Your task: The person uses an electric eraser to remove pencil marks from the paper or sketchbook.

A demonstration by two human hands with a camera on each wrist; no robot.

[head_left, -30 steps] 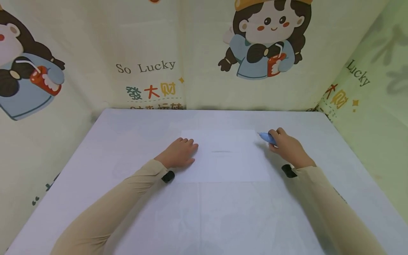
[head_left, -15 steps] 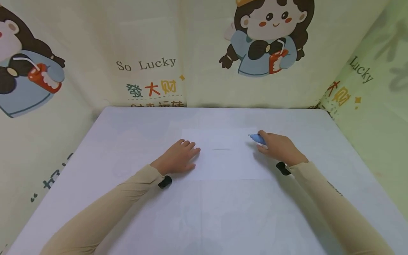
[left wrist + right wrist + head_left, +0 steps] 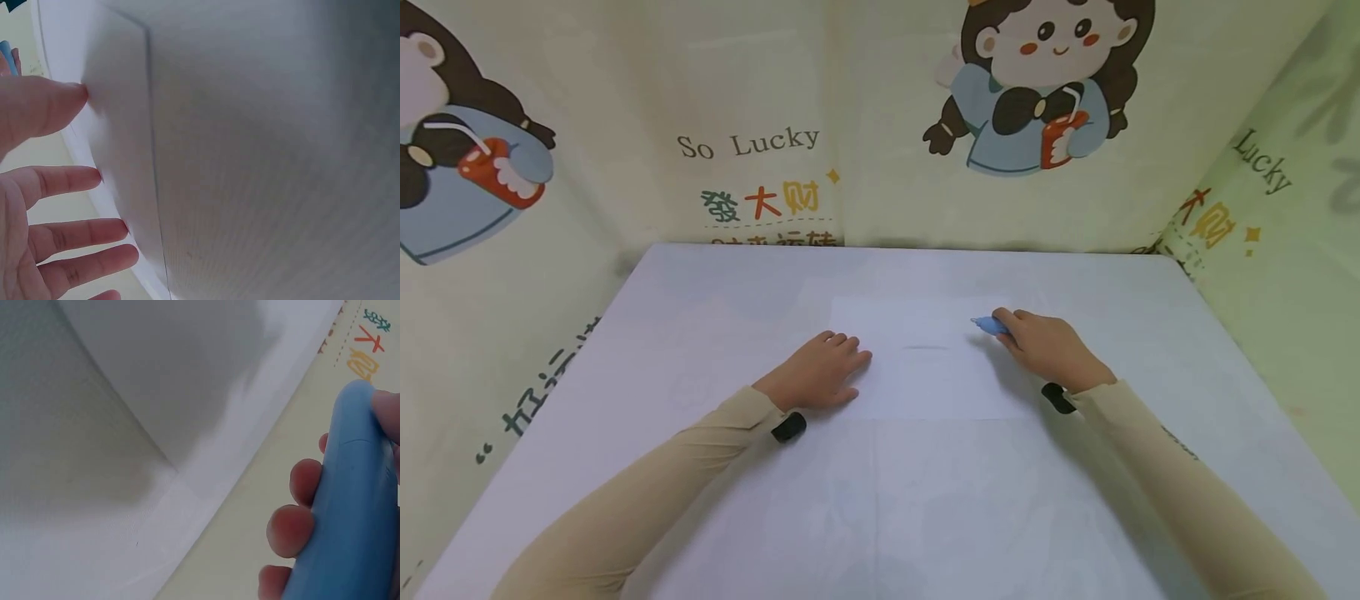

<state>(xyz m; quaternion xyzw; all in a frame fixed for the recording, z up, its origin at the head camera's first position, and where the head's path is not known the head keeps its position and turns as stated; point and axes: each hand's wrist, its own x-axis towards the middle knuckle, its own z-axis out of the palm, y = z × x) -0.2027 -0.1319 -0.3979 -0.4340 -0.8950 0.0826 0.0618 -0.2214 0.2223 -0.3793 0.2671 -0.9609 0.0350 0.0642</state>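
Observation:
A white sheet of paper (image 3: 925, 367) lies flat in the middle of the white table (image 3: 700, 500), with a short faint line (image 3: 927, 347) drawn on it. My left hand (image 3: 820, 371) rests on the sheet's left edge with straight fingers (image 3: 69, 234); the paper's edge (image 3: 150, 125) shows beside them. My right hand (image 3: 1048, 350) grips a blue pen (image 3: 991, 325) over the sheet's right part, tip pointing left. In the right wrist view the blue pen (image 3: 356, 506) sits in curled fingers (image 3: 290, 528) above the paper (image 3: 175, 369).
Cartoon-print curtains (image 3: 760, 125) wall in the table at the back, left and right (image 3: 1285, 208). The table's far edge (image 3: 910, 247) meets the back curtain. Both sleeves (image 3: 662, 483) stretch across the near half of the table.
My right hand has slid left with the blue pen, from beside the sheet's right edge onto the sheet. The left hand has stayed on the paper's left edge.

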